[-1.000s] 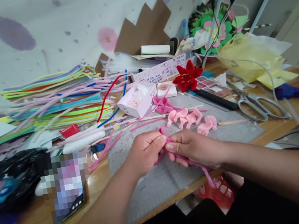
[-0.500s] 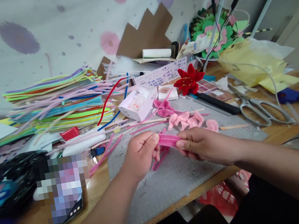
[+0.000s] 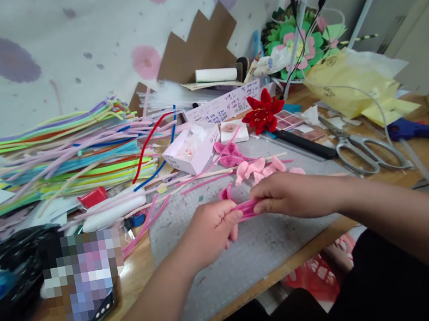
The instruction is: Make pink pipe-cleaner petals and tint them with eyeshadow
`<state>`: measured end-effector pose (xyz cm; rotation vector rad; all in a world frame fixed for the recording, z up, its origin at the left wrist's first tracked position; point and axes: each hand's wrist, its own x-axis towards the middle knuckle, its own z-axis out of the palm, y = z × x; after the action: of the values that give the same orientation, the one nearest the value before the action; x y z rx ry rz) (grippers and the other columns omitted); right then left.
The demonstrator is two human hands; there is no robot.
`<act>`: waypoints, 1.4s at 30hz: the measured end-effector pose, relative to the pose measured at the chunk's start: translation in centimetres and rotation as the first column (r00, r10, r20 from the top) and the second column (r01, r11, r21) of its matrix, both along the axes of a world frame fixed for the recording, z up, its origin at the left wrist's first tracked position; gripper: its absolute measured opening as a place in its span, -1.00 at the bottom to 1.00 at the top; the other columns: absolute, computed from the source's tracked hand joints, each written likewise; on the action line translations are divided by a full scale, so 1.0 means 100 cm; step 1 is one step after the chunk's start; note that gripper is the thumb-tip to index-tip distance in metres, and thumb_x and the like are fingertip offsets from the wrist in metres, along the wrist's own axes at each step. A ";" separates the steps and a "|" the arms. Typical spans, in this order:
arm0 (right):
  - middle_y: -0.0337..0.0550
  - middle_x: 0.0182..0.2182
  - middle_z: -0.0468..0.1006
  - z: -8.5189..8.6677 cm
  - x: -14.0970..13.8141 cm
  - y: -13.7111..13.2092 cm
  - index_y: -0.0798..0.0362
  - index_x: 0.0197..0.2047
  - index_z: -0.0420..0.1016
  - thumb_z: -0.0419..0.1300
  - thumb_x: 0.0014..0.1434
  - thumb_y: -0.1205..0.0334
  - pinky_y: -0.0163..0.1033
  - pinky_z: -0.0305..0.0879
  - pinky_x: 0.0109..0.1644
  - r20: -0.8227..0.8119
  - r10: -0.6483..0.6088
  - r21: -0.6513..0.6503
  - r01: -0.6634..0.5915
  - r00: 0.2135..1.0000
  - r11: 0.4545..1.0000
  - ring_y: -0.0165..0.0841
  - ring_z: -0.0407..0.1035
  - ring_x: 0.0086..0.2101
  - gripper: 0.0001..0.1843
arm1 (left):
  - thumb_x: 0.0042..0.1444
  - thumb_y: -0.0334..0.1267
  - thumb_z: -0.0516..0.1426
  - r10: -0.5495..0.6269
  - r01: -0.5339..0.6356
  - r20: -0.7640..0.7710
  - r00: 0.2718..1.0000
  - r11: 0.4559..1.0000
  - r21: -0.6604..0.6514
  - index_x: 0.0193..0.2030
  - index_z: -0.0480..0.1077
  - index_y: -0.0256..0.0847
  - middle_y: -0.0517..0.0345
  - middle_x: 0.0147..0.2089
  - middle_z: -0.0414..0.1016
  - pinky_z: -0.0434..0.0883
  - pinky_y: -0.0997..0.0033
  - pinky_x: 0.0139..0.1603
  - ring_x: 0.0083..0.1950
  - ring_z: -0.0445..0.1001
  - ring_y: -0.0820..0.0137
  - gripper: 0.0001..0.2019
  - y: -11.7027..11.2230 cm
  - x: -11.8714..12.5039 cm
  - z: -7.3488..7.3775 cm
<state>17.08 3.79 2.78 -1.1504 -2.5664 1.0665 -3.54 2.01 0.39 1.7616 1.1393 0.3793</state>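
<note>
While one red flower (image 3: pixel 263 111) lies beyond the gray mat (image 3: pixel 237 267) on a wooden desk (image 3: pixel 137 273), left hand (image 3: pixel 212 230) and right hand (image 3: pixel 285 195), both closed, pinch one pink bundle (image 3: pixel 248 210) over the mat.

Pink fuzzy strip piece (image 3: pixel 247 210): deep pink, soft-piled, made of several slim strands lying side by side as narrow band. Gripped at both ends, short middle stretch bare, drawn fairly straight, roughly level. Held over middle of grey mat (image 3: pixel 220 287). Curled pink part (image 3: pixel 226 194) at one end, bent upward, rising toward mat's far side; its join with band hidden behind fingers.
</note>
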 end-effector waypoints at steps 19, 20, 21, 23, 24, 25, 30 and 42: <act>-0.30 -0.55 0.22 0.000 -0.003 0.002 0.07 -0.51 0.16 -0.01 0.26 0.22 -0.33 0.00 -0.40 -0.196 -0.152 0.052 0.165 0.969 0.985 -0.46 0.10 -0.49 -0.69 | 0.05 -0.14 0.18 0.303 -0.165 0.387 0.871 0.921 -0.352 -0.42 0.33 -0.26 0.22 -0.52 0.45 0.16 0.61 -0.63 -0.61 0.36 0.57 -0.78 0.000 0.003 -0.003; -0.30 -0.55 0.21 -0.003 -0.003 0.002 0.07 -0.52 0.15 -0.02 0.26 0.20 -0.33 0.01 -0.40 -0.224 -0.194 0.055 0.211 0.955 0.976 -0.46 0.09 -0.49 -0.69 | 0.04 -0.13 0.19 0.346 -0.190 0.418 0.840 0.909 -0.372 -0.41 0.34 -0.26 0.22 -0.52 0.45 0.14 0.62 -0.65 -0.62 0.35 0.57 -0.78 0.000 0.003 -0.002; -0.30 -0.55 0.21 -0.005 -0.004 0.000 0.06 -0.52 0.14 -0.02 0.25 0.19 -0.32 0.01 -0.39 -0.249 -0.232 0.054 0.253 0.940 0.966 -0.45 0.09 -0.48 -0.69 | 0.03 -0.14 0.21 0.383 -0.207 0.448 0.808 0.896 -0.392 -0.41 0.34 -0.26 0.22 -0.52 0.46 0.13 0.62 -0.66 -0.62 0.34 0.57 -0.78 0.000 0.004 -0.002; -0.30 -0.56 0.20 -0.011 -0.007 -0.002 0.06 -0.52 0.14 -0.03 0.25 0.18 -0.32 0.02 -0.39 -0.295 -0.293 0.037 0.318 0.909 0.947 -0.44 0.10 -0.48 -0.70 | 0.01 -0.17 0.22 0.441 -0.231 0.506 0.741 0.875 -0.425 -0.42 0.35 -0.26 0.22 -0.52 0.46 0.15 0.61 -0.65 -0.62 0.35 0.58 -0.80 -0.001 0.006 -0.002; -0.30 -0.56 0.19 -0.014 -0.010 -0.003 0.05 -0.52 0.14 -0.04 0.25 0.18 -0.32 0.02 -0.39 -0.320 -0.313 0.030 0.340 0.894 0.940 -0.44 0.10 -0.48 -0.70 | 0.01 -0.19 0.22 0.466 -0.245 0.531 0.708 0.867 -0.434 -0.43 0.34 -0.26 0.23 -0.52 0.46 0.18 0.61 -0.63 -0.61 0.35 0.58 -0.81 -0.002 0.007 -0.003; -0.31 -0.57 0.19 -0.016 -0.012 -0.004 0.05 -0.52 0.14 -0.04 0.24 0.17 -0.32 0.02 -0.40 -0.343 -0.326 0.025 0.356 0.881 0.934 -0.44 0.10 -0.49 -0.70 | 0.01 -0.21 0.22 0.487 -0.261 0.552 0.677 0.860 -0.439 -0.44 0.34 -0.26 0.23 -0.53 0.46 0.21 0.60 -0.60 -0.60 0.36 0.58 -0.81 -0.003 0.008 -0.004; -0.31 -0.58 0.16 -0.024 -0.023 -0.009 0.04 -0.54 0.09 -0.04 0.23 0.18 -0.33 -0.01 -0.44 -0.421 -0.377 0.011 0.420 0.825 0.907 -0.45 0.05 -0.51 -0.69 | -0.01 -0.27 0.23 0.544 -0.325 0.604 0.582 0.837 -0.441 -0.43 0.36 -0.27 0.26 -0.54 0.45 0.25 0.61 -0.55 -0.58 0.36 0.59 -0.85 -0.005 0.013 -0.005; -0.37 -0.65 0.10 -0.029 -0.035 -0.016 0.02 -0.52 0.10 -0.05 0.25 0.17 -0.34 -0.03 -0.48 -0.512 -0.424 -0.037 0.474 0.747 0.880 -0.47 0.00 -0.58 -0.70 | -0.03 -0.35 0.18 0.561 -0.379 0.603 0.567 0.828 -0.414 -0.50 0.32 -0.27 0.30 -0.61 0.39 0.20 0.60 -0.60 -0.63 0.29 0.60 -0.88 -0.006 0.013 -0.006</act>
<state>13.57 2.19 -0.07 -1.1830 -1.7860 0.9503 -2.24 1.40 -0.17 0.8912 0.9978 1.1046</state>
